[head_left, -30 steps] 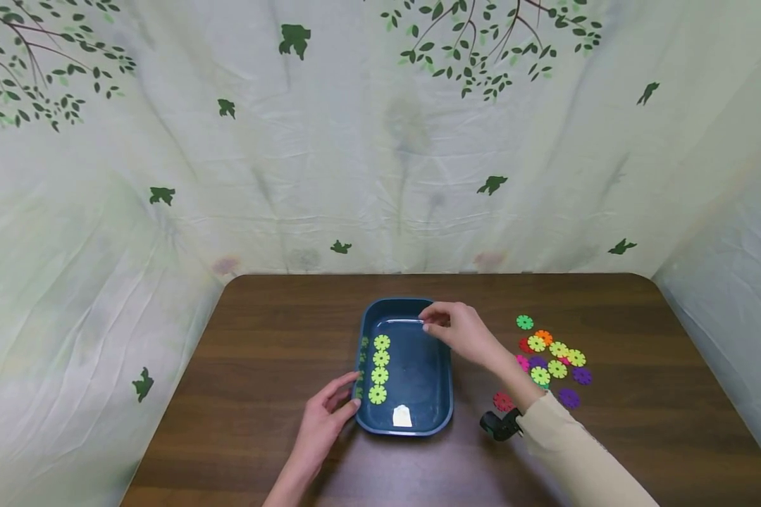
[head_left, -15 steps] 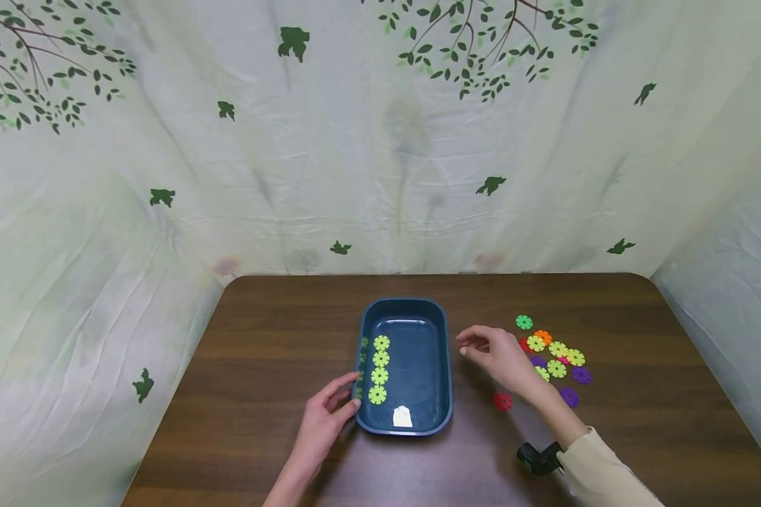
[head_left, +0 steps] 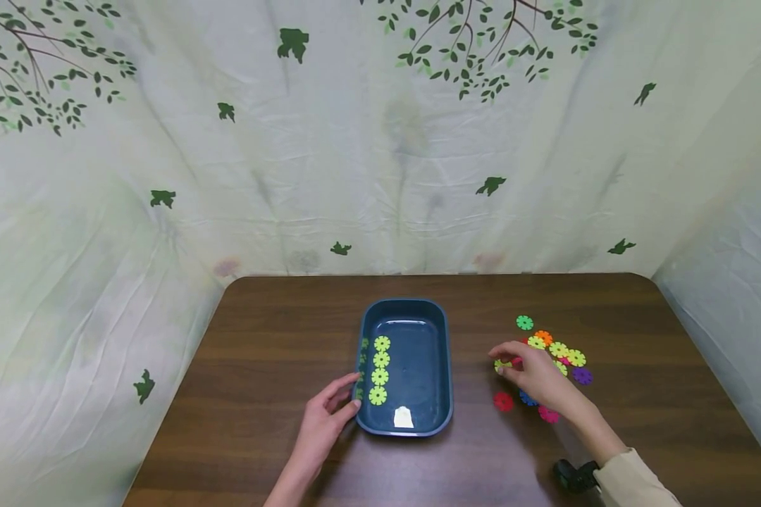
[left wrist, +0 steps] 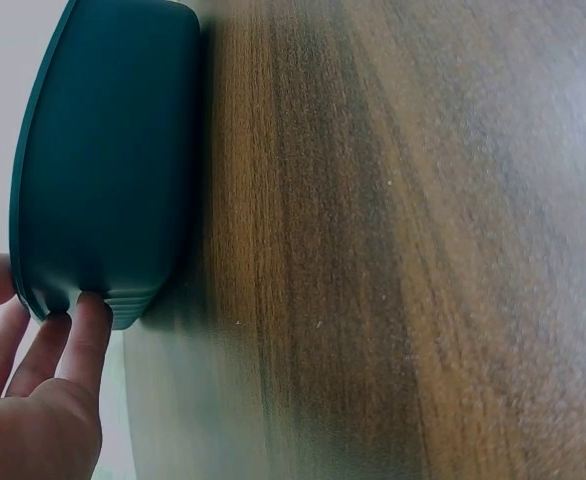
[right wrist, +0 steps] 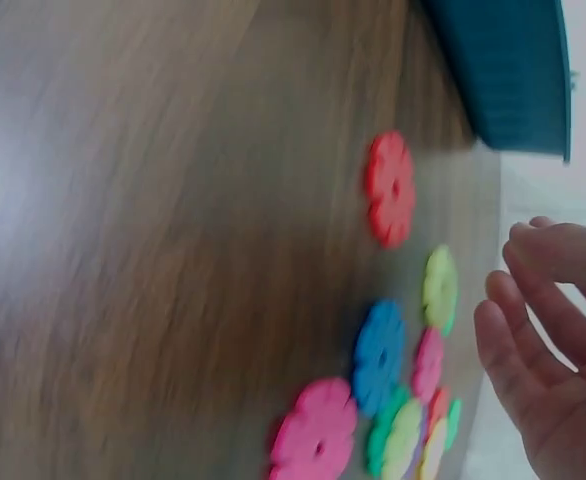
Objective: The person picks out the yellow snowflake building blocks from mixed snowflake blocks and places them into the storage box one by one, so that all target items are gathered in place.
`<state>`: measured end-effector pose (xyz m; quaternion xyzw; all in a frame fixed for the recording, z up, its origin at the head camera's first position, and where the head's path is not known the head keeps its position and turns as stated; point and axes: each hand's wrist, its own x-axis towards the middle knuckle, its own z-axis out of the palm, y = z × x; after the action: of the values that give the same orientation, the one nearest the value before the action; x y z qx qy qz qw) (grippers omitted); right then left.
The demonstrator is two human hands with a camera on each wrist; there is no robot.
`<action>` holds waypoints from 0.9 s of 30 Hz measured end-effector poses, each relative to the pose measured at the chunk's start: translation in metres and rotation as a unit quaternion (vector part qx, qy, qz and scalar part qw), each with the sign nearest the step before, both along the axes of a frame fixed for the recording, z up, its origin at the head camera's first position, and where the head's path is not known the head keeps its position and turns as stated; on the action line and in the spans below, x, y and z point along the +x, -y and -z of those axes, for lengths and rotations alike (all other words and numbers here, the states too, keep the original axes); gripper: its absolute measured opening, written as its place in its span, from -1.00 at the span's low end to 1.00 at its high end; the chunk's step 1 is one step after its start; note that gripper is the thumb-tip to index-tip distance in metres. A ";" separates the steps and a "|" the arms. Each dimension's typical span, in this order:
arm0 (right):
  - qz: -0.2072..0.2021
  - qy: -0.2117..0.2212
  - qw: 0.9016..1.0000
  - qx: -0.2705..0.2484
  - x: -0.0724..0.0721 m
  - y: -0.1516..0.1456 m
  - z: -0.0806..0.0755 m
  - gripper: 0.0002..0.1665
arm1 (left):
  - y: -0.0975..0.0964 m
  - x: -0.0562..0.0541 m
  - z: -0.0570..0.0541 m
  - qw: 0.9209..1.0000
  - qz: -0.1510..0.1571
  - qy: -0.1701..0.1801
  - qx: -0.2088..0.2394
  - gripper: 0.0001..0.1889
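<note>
A blue tray (head_left: 418, 366) stands on the table, with several yellow flower-shaped discs (head_left: 380, 359) in a column along its left side. My left hand (head_left: 325, 415) holds the tray's left rim; the left wrist view shows the fingers (left wrist: 83, 345) against the outer wall under the lip. Right of the tray, my right hand (head_left: 535, 373) hovers over the loose discs with curved fingers and nothing between them. Just below its fingertips, a yellow disc (right wrist: 440, 288) lies on the table. The hand hides part of the pile in the head view.
Loose flower discs spread to the right: a red disc (head_left: 503, 402) near the tray, a green disc (head_left: 524, 322) at the back, an orange disc (head_left: 543, 338), a purple disc (head_left: 581, 375), a blue disc (right wrist: 379, 357) and pink ones. A patterned cloth (head_left: 380, 155) hangs behind the table.
My right hand has moved from over the tray's far right corner rightward and nearer, out to the loose discs. The left hand and the discs in the tray have stayed put.
</note>
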<state>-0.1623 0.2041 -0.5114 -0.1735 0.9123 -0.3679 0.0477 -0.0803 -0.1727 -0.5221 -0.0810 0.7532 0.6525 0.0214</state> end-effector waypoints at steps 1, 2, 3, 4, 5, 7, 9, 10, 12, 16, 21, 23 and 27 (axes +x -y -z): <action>0.001 0.000 1.000 0.002 0.000 -0.003 0.001 -0.64 | 0.000 0.000 0.000 1.000 0.000 0.001 0.000 -0.54; 0.002 0.000 1.000 0.003 -0.001 -0.005 0.001 -0.64 | 0.000 0.000 0.000 1.000 0.000 0.002 -0.002 -0.54; 0.003 0.001 1.000 0.004 -0.001 -0.008 0.002 -0.64 | 0.000 0.000 0.000 1.000 0.000 0.003 -0.004 -0.54; 0.003 0.003 1.000 0.004 -0.001 -0.010 0.003 -0.64 | 0.001 0.000 0.000 1.000 0.000 0.003 -0.006 -0.54; 0.003 0.005 1.000 0.004 -0.002 -0.011 0.004 -0.64 | 0.001 0.000 0.000 1.000 0.000 0.004 -0.007 -0.55; 0.004 0.008 1.000 0.004 -0.003 -0.013 0.005 -0.63 | 0.001 0.000 0.000 1.000 0.000 0.004 -0.007 -0.54; 0.003 0.011 1.000 0.004 -0.004 -0.015 0.007 -0.63 | 0.000 0.000 0.000 1.000 0.001 0.004 -0.005 -0.54; 0.001 0.011 1.000 0.005 -0.005 -0.015 0.008 -0.63 | 0.000 0.000 0.000 1.000 0.001 0.003 -0.003 -0.54; -0.001 0.013 1.000 0.010 -0.006 -0.016 0.010 -0.64 | 0.000 0.000 -0.001 1.000 0.002 0.003 0.001 -0.53; -0.010 0.010 1.000 0.021 -0.008 -0.017 0.013 -0.65 | 0.000 0.001 0.000 1.000 0.004 0.003 0.000 -0.53; -0.017 0.003 1.000 0.022 -0.010 -0.017 0.015 -0.66 | 0.000 0.000 0.000 1.000 0.003 0.005 -0.002 -0.53; -0.016 0.004 1.000 0.023 -0.011 -0.016 0.015 -0.66 | 0.000 0.000 0.000 1.000 0.002 0.007 -0.002 -0.53; -0.018 0.002 0.999 0.031 -0.012 -0.017 0.016 -0.66 | 0.000 0.001 -0.001 1.000 0.001 0.010 -0.003 -0.54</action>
<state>-0.1746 0.2207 -0.5272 -0.1873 0.9199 -0.3390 0.0613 -0.0794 -0.1730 -0.5214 -0.0864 0.7552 0.6491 0.0291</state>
